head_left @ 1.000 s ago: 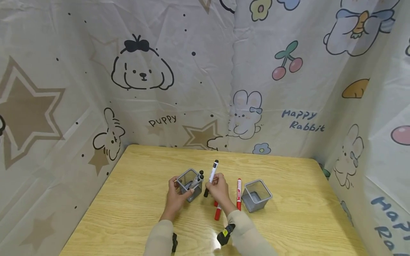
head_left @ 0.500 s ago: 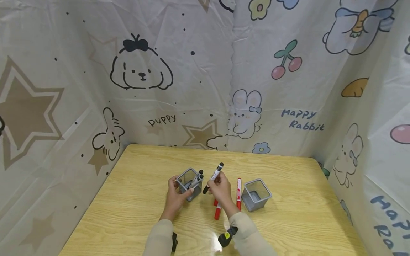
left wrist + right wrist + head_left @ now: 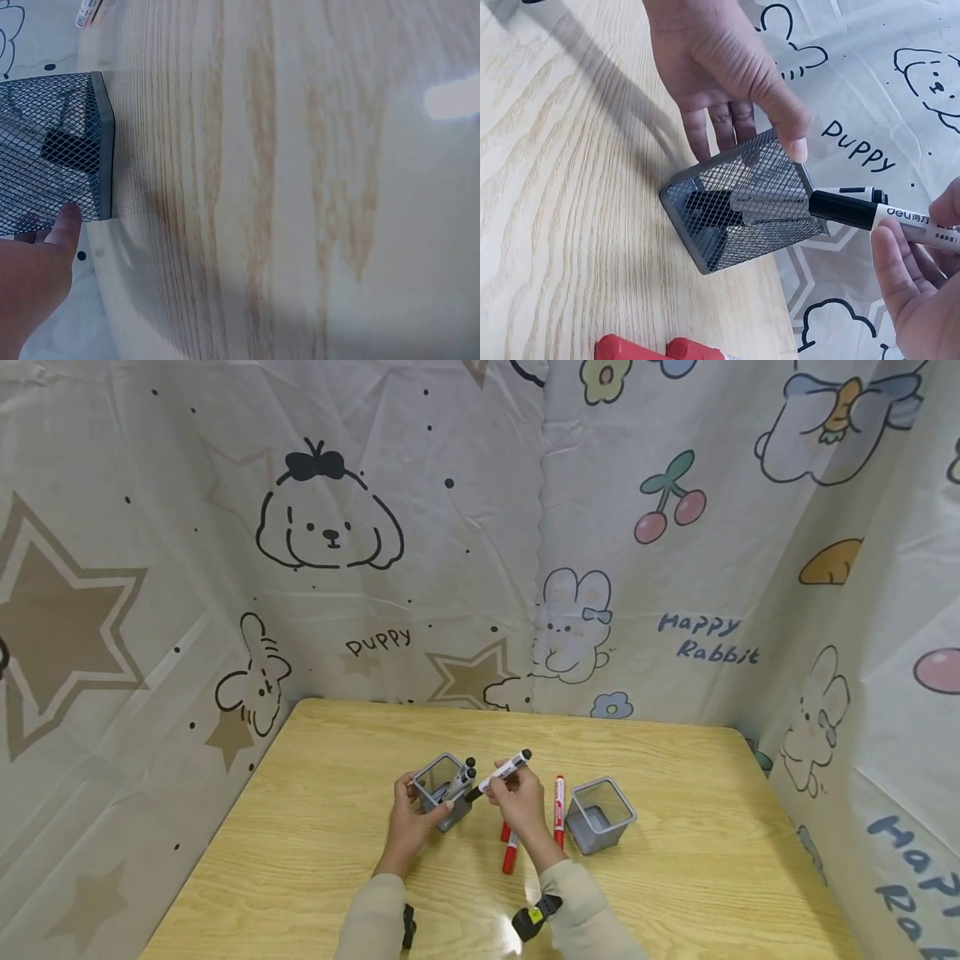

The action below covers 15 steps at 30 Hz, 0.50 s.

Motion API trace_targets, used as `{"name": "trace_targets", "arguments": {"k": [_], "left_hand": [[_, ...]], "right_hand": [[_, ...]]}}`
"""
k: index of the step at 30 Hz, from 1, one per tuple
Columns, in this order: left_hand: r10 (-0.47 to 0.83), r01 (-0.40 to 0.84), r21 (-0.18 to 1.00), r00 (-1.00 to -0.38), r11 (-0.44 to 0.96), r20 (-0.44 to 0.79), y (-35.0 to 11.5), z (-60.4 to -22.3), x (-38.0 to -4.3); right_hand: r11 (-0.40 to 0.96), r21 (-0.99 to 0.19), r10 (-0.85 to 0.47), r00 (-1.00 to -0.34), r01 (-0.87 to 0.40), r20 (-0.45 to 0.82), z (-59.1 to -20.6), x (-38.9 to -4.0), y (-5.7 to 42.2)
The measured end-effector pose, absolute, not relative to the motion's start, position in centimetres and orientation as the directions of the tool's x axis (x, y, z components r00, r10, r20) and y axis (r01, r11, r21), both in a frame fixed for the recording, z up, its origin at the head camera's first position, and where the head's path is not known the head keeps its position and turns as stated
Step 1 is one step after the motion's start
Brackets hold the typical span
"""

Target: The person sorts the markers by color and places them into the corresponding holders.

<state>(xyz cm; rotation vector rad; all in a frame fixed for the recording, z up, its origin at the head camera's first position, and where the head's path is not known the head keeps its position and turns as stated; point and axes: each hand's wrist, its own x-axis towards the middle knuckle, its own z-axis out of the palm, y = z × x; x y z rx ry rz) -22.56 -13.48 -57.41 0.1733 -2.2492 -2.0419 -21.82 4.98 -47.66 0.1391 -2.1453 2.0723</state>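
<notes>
In the head view my left hand [image 3: 411,828] holds a grey mesh pen holder [image 3: 454,817] by its side, thumb at the near rim. Markers with black ends [image 3: 467,770] lean inside it. My right hand [image 3: 522,807] pinches a white marker [image 3: 510,768] with black ends, slanted, its lower end close to the holder's right side. The right wrist view has this black marker cap [image 3: 844,209] just in front of the holder's rim, the left thumb [image 3: 789,124] on the mesh. In the left wrist view a fingertip [image 3: 69,214] touches the mesh wall [image 3: 45,187].
A second grey mesh holder [image 3: 600,827] stands on the wooden table [image 3: 675,877] to the right, with a red marker [image 3: 559,810] beside it. More red markers [image 3: 510,853] lie under and near the right forearm. Printed cloth [image 3: 450,527] surrounds the table's back and sides.
The right hand has tipped its marker from nearly upright to a flatter slant, upper end to the right, lower end moving left to the holder. The left hand and holder have hardly moved.
</notes>
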Motion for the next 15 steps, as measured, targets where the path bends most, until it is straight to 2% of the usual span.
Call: {"name": "trace_targets", "arguments": {"k": [8, 15], "left_hand": [[-0.153, -0.027, 0.995, -0.988, 0.093, -0.013, -13.38, -57.29, -22.58], [-0.158, -0.026, 0.996, -0.987, 0.088, -0.012, -13.36, -57.39, -22.51]], "right_hand": [[0.033, -0.98, 0.063, -0.978, -0.198, 0.199, -47.35, -21.47, 4.83], [-0.014, -0.985, 0.031, -0.984, -0.174, 0.173, -47.33, -21.3, 5.06]]}}
